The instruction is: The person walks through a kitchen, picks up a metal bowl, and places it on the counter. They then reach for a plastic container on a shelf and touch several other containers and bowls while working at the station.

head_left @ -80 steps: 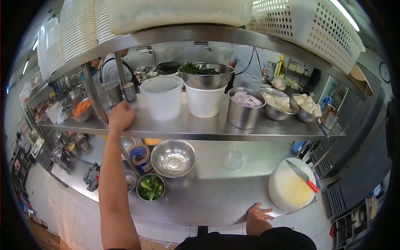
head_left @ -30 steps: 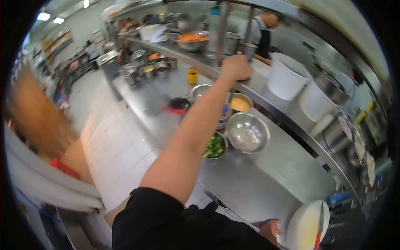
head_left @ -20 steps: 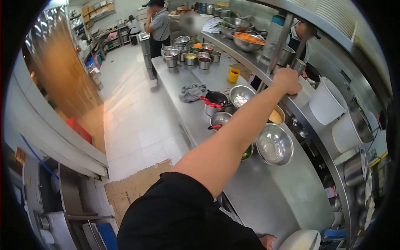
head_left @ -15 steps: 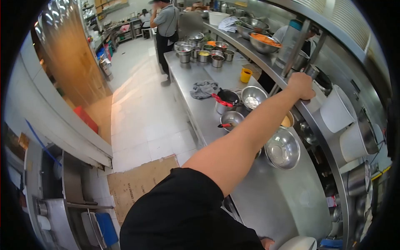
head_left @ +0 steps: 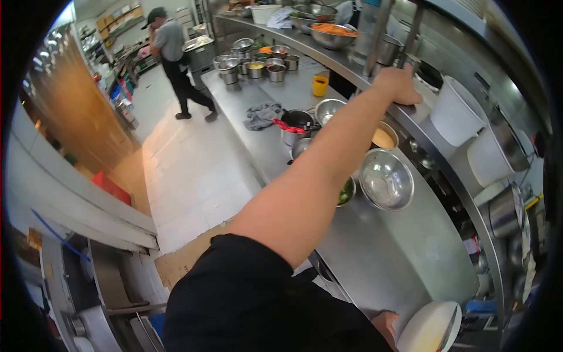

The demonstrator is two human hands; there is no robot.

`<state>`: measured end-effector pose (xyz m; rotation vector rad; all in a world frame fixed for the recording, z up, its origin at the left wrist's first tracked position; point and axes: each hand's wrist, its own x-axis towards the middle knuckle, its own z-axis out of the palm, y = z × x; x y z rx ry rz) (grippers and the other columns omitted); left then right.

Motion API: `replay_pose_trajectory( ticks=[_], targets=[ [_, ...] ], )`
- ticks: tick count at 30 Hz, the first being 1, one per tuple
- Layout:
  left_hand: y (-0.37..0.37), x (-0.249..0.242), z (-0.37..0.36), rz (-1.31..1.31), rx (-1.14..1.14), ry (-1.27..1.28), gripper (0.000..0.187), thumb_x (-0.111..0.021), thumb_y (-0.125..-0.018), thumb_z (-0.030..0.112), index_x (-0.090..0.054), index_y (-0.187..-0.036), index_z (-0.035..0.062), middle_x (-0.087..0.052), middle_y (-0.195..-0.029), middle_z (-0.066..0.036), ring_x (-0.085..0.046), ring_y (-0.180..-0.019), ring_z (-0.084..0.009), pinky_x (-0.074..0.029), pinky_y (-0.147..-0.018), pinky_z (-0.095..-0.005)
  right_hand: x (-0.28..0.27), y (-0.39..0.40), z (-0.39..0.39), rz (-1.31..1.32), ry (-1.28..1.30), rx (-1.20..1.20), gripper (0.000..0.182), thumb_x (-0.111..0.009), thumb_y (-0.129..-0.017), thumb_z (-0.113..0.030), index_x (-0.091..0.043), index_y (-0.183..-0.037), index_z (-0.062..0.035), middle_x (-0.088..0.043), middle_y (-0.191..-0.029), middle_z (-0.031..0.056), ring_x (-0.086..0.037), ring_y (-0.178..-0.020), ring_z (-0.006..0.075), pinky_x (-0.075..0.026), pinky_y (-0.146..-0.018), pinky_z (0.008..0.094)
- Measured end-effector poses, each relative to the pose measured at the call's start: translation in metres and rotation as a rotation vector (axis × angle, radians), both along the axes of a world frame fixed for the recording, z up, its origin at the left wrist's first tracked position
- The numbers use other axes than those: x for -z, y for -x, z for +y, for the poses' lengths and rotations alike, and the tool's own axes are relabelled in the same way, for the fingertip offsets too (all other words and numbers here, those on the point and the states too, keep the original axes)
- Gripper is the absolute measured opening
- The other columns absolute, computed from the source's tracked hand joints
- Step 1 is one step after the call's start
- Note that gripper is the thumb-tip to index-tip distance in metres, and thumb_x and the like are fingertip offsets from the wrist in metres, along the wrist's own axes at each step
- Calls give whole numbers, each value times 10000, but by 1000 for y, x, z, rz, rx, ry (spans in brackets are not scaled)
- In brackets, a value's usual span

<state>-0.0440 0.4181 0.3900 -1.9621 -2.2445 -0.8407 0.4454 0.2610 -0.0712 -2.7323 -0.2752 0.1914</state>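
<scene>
Left hand point(head_left: 399, 87) is stretched far out and laid palm-down on the front edge of the steel shelf point(head_left: 431, 154) above the bench point(head_left: 387, 252), fingers curled loosely over the lip — gripping the edge itself, no object in it. Just past it on the shelf stand a white tub point(head_left: 454, 114) and a second white bucket point(head_left: 489, 157), close beside each other. Right hand point(head_left: 386, 324) is mostly hidden at the near edge of the bench, touching or just beside the round white cutting board point(head_left: 428, 327) at the near right corner; cannot tell how open it is or whether it holds anything. Under the outstretched arm, toward the middle of the bench, sit an empty steel mixing bowl point(head_left: 386, 186), a bowl of chopped greens point(head_left: 347, 191) half covered by the arm, and a pot of yellow-orange sauce point(head_left: 383, 138) near the shelf post. Risks, as a judgement: head is turned away toward the aisle, where another person point(head_left: 176, 64) walks off, so the hand is working unseen — a slide along the shelf edge could knock the white tub, and dropping the forearm could clip the greens or tip the mixing bowl. Leaning weight on the shelf lip also looks unsteady.
</scene>
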Motion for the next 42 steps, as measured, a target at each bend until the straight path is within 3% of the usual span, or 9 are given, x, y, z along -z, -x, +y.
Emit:
replay_pose_trajectory(
  ticks=[6, 11, 12, 14, 16, 17, 26, 38, 42],
  targets=[
    [4, 4, 10, -2, -25, -9, 823, -625, -750, 534, -514, -1317, -51, -685, -1165, -253, -661, -1115, -364, -491, -986, -414, -3, -37, -20, -1, -72, 176, 947, -398, -882, -661, -86, -1600, -128, -50, -1584, 399, -311, -1403, 550, -289, -1117, 622],
    [7, 7, 20, -34, -33, -9, 654, -519, -810, 574, -674, -1241, 107, -701, -1188, -166, -647, -1137, -345, -454, -1021, -425, -1, -43, -22, 40, -186, 280, 971, -431, -840, -670, -98, -1599, -165, -17, -1584, 400, -233, -1426, 573, -182, -1134, 687],
    [8, 7, 21, -44, -50, -29, 650, -511, -817, 570, -670, -1248, 110, -702, -1184, -165, -647, -1137, -344, -451, -1024, -425, 87, -121, 0, 38, -185, 295, 971, -431, -840, -670, -98, -1599, -165, -17, -1584, 400, -233, -1426, 573, -182, -1134, 687],
    [8, 6, 18, -58, -15, -21, 698, -570, -772, 573, -641, -1252, 71, -697, -1183, -193, -652, -1124, -348, -469, -998, -421, 211, -236, 8, 269, -222, 45, 899, -571, -766, -582, -308, -1500, -135, -516, -1379, 271, -517, -1218, 487, -358, -1009, 656],
    [4, 2, 8, 23, -45, -9, 758, -644, -702, 566, -602, -1239, 33, -696, -1166, -217, -659, -1108, -356, -491, -963, -418, 110, -152, -21, 98, -139, 207, 903, -563, -770, -580, -291, -1511, -141, -469, -1409, 301, -499, -1234, 495, -354, -1015, 660],
    [4, 3, 10, 0, -53, -13, 779, -670, -672, 559, -587, -1231, 23, -698, -1151, -222, -662, -1101, -359, -498, -949, -416, -9, -38, -19, 98, -144, 240, 903, -563, -770, -580, -291, -1511, -141, -469, -1409, 301, -499, -1234, 495, -354, -1015, 660],
    [16, 7, 23, -7, 30, -5, 663, -427, -884, 571, -641, -1233, 49, -661, -1234, -240, -617, -1172, -395, -447, -1002, -476, -31, -33, -26, 68, 78, 330, 890, -465, -862, -608, -184, -1572, -149, -187, -1535, 345, -494, -1245, 517, -396, -1028, 595],
    [5, 3, 9, 13, 5, -60, 658, -683, -689, 499, -578, -1161, 53, -704, -1049, -239, -656, -1043, -407, -488, -905, -444, -71, -19, -31, 104, 152, 246, 902, -451, -907, -602, -115, -1610, -147, -33, -1601, 370, -509, -1221, 496, -450, -1008, 537],
    [6, 4, 10, 7, -1, -55, 602, -667, -695, 504, -601, -1088, 52, -701, -1010, -246, -657, -1018, -412, -489, -893, -457, -91, -15, -32, 238, 160, 219, 860, -364, -947, -611, -88, -1611, -138, -8, -1618, 346, -300, -1441, 504, -330, -1126, 538]
  ],
)
